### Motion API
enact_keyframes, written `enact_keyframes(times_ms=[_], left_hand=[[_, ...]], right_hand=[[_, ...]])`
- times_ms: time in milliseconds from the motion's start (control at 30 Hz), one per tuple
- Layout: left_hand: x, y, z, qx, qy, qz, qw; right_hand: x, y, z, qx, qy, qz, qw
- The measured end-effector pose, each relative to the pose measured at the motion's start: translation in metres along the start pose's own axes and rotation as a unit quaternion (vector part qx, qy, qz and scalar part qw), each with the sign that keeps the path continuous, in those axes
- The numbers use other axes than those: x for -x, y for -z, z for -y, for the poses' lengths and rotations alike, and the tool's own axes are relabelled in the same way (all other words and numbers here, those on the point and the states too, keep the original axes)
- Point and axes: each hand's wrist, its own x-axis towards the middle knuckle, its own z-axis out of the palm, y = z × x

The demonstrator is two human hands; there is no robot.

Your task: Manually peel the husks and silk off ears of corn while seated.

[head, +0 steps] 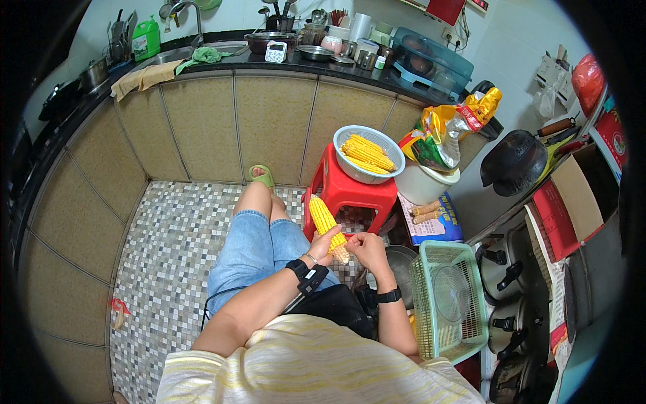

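Note:
My left hand (pixel 323 246) is closed around the lower part of a yellow corn cob (pixel 324 218), whose upper end points away from me. The cob's near end is bare of kernels. My right hand (pixel 367 251) is just to the right of that bare end, its fingers curled with thumb and index finger together; whether a kernel is between them cannot be told. Beyond my hands, a light blue plastic basin (pixel 369 174) with several yellow corn cobs (pixel 367 152) stands on a red plastic stool (pixel 353 191). Right of the stool, stripped corn cobs (pixel 426 213) lie on a printed bag.
A green plastic basket (pixel 426 303) is close by my right forearm, with pressure cookers (pixel 509 323) beyond it. A white bucket (pixel 429 184) bears a yellow package (pixel 439 134). Tiled cabinets and a black counter (pixel 282 65) curve across the far side. A wok (pixel 515 161) hangs at right.

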Motion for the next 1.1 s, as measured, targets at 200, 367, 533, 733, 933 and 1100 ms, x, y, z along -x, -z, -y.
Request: enact_keyframes(times_ms=[200,367,533,733,933,1100], left_hand=[[0.0,-0.001,-0.001,0.003,0.008,0.007,1.0],[0.001,-0.002,-0.002,0.01,0.019,0.01,1.0],[-0.001,-0.001,-0.001,0.031,0.041,0.03,0.998],[-0.007,0.005,0.001,0.052,0.063,0.051,0.995],[0.0,-0.003,-0.009,0.101,0.096,0.036,0.99],[0.004,-0.005,-0.012,0.126,0.132,0.052,0.982]], right_hand=[[-0.001,-0.001,-0.008,-0.064,-0.036,0.019,0.997],[-0.004,-0.008,-0.022,-0.133,-0.055,0.03,0.989],[-0.003,-0.011,-0.032,-0.302,-0.091,0.073,0.946],[-0.003,-0.005,-0.032,-0.411,-0.13,0.114,0.895],[-0.05,0.014,-0.029,-0.399,-0.121,0.076,0.906],[-0.139,0.033,-0.031,-0.371,-0.099,-0.023,0.923]])
